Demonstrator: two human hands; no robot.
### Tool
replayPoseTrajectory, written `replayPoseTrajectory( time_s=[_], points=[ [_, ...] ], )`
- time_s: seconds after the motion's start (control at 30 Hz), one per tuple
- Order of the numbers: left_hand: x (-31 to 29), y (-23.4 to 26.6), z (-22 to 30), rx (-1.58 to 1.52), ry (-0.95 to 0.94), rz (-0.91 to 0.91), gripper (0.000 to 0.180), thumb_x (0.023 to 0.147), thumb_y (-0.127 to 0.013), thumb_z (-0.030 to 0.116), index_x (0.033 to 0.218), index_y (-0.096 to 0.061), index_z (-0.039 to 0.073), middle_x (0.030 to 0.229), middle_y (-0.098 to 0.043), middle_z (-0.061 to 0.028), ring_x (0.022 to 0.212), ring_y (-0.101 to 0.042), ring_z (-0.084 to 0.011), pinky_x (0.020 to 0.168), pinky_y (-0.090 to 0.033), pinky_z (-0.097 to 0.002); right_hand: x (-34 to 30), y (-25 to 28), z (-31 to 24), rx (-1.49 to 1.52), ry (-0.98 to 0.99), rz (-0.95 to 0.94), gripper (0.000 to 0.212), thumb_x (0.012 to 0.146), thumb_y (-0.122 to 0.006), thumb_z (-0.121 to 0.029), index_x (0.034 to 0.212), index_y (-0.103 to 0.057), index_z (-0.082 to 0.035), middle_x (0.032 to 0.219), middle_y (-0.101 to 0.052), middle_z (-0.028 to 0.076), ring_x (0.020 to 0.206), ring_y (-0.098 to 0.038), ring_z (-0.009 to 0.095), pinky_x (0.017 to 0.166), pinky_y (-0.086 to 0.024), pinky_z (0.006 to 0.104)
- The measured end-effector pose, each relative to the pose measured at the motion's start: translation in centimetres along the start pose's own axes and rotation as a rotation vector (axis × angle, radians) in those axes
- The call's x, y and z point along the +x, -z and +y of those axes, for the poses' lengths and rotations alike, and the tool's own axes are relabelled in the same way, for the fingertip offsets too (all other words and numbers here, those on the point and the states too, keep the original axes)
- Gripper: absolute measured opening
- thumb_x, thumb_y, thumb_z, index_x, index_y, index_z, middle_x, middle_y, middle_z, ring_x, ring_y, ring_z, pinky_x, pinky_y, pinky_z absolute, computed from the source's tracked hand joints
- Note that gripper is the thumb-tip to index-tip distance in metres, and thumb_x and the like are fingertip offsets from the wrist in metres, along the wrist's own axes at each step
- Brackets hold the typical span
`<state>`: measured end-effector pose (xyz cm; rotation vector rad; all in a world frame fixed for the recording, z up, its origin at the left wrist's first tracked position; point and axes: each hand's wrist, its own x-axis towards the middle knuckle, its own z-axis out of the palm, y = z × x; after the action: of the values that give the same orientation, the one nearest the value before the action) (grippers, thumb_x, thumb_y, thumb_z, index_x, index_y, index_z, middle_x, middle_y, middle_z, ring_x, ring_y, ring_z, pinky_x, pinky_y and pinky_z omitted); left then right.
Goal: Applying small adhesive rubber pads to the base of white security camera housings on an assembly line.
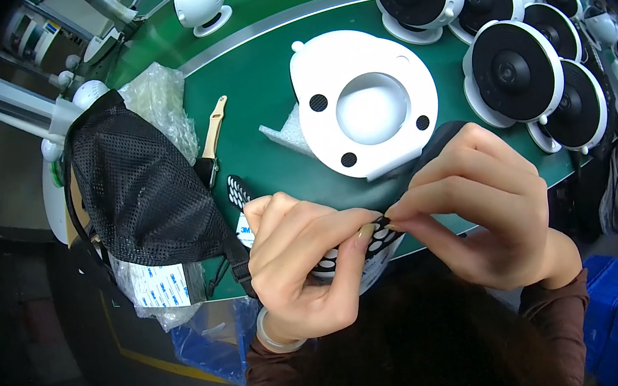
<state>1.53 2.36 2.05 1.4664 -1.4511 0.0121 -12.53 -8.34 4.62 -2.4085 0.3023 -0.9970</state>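
Both hands meet low in the picture, at about 6 o'clock from the white base. The left hand (303, 265) pinches a sheet of black round pads (345, 253) between thumb and forefinger, its fingers (327, 225) curled tight around the sheet's upper edge. The right hand (480, 205) comes in from 3 o'clock, its thumb and forefinger tips closed on one pad at the top of the sheet, just where the two hands touch. The sheet hangs over the near edge of the green desk (251, 71), partly hidden behind the left fingers.

Just beyond the hands, at 12 o'clock, lies a white round base (366, 104) turned underside up, with a round hollow in the middle and three black pads (318, 103) stuck around it. A scrap of clear bubble wrap (281, 132) lies against its 9 o'clock side. At 2 o'clock from the base stands a row of white cameras with black faces (514, 69), close together along the desk's curve; one more white camera (200, 5) stands at 11 o'clock.

At 9 o'clock from the hands a black mesh bag (139, 188) hangs over the desk edge, with a wooden-handled tool (212, 131) and a second pad sheet (237, 191) between it and the base. A clear bag of sheets (157, 288) sits under the mesh bag
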Motion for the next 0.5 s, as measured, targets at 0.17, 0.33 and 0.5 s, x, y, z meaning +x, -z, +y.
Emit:
replayPoseTrajectory(
  time_s=[0.17, 0.33, 0.5],
  points=[
    [-0.08, -0.12, -0.12, -0.014, 0.055, 0.030, 0.020, 0.056, -0.062, -0.005, 0.075, -0.065, 0.004, 0.064, -0.057, -0.0022, 0.058, -0.047, -0.0151, 0.063, -0.029, -0.0258, -0.03, -0.31, 0.07, -0.036, 0.046, 0.020, 0.021, 0.057, -0.074, 0.001, 0.075, -0.065, -0.007, 0.071, -0.057, 0.004, 0.064, -0.050, 0.017, 0.054, -0.038, 0.0250],
    [-0.01, -0.13, -0.07, 0.005, 0.028, 0.038, 0.020, 0.057, -0.062, -0.005, 0.075, -0.065, 0.004, 0.064, -0.057, -0.0023, 0.058, -0.047, -0.0151, 0.063, -0.029, -0.0260, 0.14, -0.32, 0.26, -0.028, 0.030, 0.014, 0.021, 0.057, -0.073, 0.001, 0.074, -0.064, -0.007, 0.071, -0.057, 0.004, 0.065, -0.050, 0.018, 0.054, -0.038, 0.0255],
    [0.08, -0.12, 0.07, 0.030, 0.037, 0.030, 0.019, 0.058, -0.062, -0.004, 0.075, -0.065, 0.004, 0.064, -0.057, -0.0024, 0.058, -0.047, -0.0151, 0.063, -0.029, -0.0264, 0.47, -0.04, 0.20, -0.066, 0.037, -0.031, 0.021, 0.057, -0.073, 0.000, 0.074, -0.063, -0.007, 0.071, -0.057, 0.004, 0.064, -0.050, 0.018, 0.054, -0.038, 0.0257]
  ],
)
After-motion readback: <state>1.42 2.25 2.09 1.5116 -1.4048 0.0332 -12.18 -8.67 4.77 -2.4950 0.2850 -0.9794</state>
